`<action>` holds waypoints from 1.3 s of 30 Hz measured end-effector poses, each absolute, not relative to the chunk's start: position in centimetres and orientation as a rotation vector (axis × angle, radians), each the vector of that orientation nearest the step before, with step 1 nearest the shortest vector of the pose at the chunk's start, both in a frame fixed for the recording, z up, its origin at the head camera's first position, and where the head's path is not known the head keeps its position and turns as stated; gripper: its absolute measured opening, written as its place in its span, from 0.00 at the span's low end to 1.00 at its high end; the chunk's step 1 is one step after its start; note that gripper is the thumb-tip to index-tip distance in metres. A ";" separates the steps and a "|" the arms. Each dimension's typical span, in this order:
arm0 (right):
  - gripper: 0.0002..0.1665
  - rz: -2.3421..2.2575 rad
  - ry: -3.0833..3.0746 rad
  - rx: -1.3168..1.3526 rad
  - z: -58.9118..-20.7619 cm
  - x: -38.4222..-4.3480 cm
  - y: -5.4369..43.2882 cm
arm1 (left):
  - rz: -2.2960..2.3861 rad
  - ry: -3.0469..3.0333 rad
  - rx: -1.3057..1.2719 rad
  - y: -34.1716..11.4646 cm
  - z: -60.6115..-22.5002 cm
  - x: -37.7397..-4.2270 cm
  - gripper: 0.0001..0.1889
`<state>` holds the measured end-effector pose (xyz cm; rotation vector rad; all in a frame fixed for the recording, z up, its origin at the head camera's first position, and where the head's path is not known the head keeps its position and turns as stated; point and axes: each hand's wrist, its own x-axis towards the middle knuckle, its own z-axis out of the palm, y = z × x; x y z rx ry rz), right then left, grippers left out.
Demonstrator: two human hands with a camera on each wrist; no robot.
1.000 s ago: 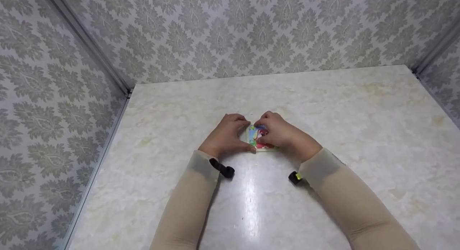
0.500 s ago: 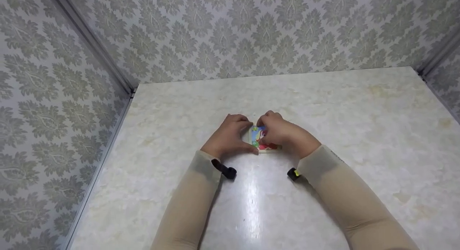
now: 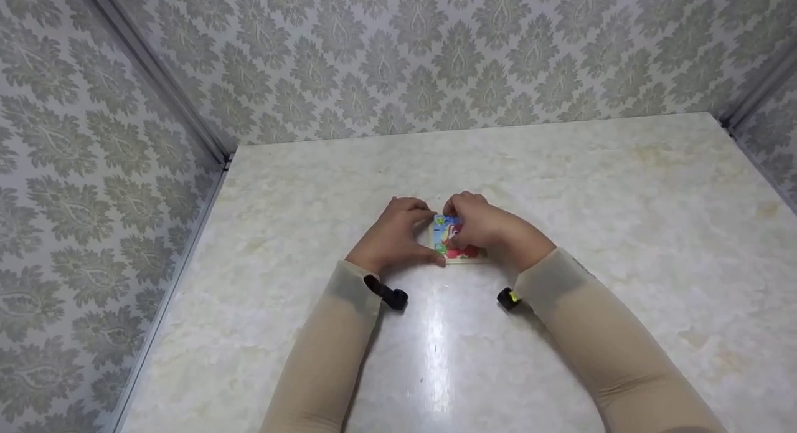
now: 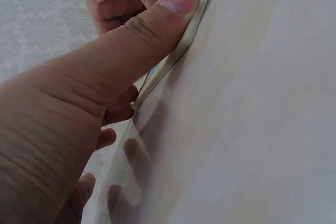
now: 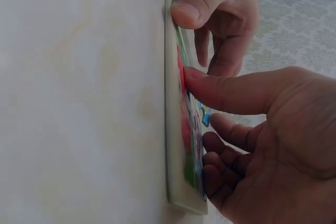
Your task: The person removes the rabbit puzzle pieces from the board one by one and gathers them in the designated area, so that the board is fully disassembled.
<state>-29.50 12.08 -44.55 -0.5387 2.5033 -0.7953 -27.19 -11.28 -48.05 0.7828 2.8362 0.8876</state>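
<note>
A small wooden jigsaw puzzle (image 3: 440, 237), with a pale frame and a blue, red and green cartoon picture, lies flat on the table. My left hand (image 3: 398, 233) holds its left side, thumb on the near edge and fingers at the far edge. Over the picture's right part is my right hand (image 3: 489, 227), its thumb touching the red area. In the right wrist view, a blue puzzle piece (image 5: 205, 116) stands slightly raised between that hand's thumb and index finger, which pinch it. The right hand hides much of the picture in the head view.
The pale marbled table (image 3: 591, 184) extends around both hands. Patterned walls (image 3: 386, 59) enclose its back and sides. A black wrist camera (image 3: 393, 298) is strapped to the left wrist and another camera (image 3: 509, 299) to the right.
Both hands stay in almost the same place. The right fingers shift slightly over the puzzle, and more blue shows along its far edge. The view itself moves a little.
</note>
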 end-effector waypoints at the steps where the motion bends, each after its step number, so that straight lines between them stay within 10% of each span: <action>1: 0.39 -0.811 2.496 -0.544 -44.6 -29.5 12.1 | 0.893 2.832 0.779 -11.3 -48.0 -27.2 0.50; 39: 0.21 -1.364 2.500 -0.573 -48.1 -29.9 13.7 | 0.874 2.822 0.747 -11.3 -48.3 -27.5 0.52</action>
